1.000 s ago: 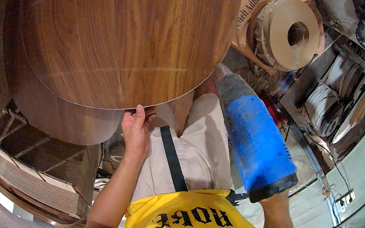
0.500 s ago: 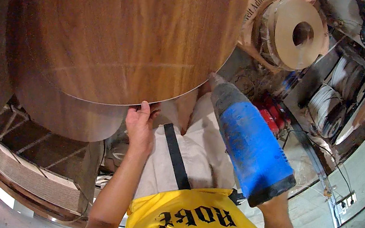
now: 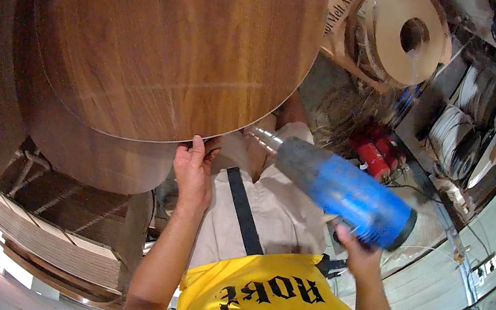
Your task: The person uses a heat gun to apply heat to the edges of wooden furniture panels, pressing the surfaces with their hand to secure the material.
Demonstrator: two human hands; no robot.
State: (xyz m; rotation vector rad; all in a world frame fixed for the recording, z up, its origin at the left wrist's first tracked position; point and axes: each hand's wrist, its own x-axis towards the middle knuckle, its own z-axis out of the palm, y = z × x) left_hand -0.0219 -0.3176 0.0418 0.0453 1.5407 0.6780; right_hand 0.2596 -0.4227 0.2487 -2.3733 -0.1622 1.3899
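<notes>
A large wood-grain panel [image 3: 179, 56] with a rounded rim fills the upper left. My left hand [image 3: 192, 175] pinches its near curved edge, thumb at the rim and the other fingers partly hidden beneath. My right hand [image 3: 362, 251] is closed round the handle of a blue heat gun [image 3: 353, 197], whose body hides most of the grip. The gun's metal nozzle points left, close to the panel's edge, to the right of my left hand. Under the panel, another rounded board [image 3: 101, 162] sticks out toward me.
A big roll of tan edge banding [image 3: 384, 39] lies on a brown paper bag [image 3: 338, 18] at the upper right. Below it is a red tool or machine part [image 3: 370, 157]. White cable coils [image 3: 453, 141] sit on a shelf. A power socket [image 3: 486, 265] trails wires at the right.
The heat gun has swung round, its nozzle moving left and down along the panel's edge and its rear rising. My left hand keeps its hold on the rim.
</notes>
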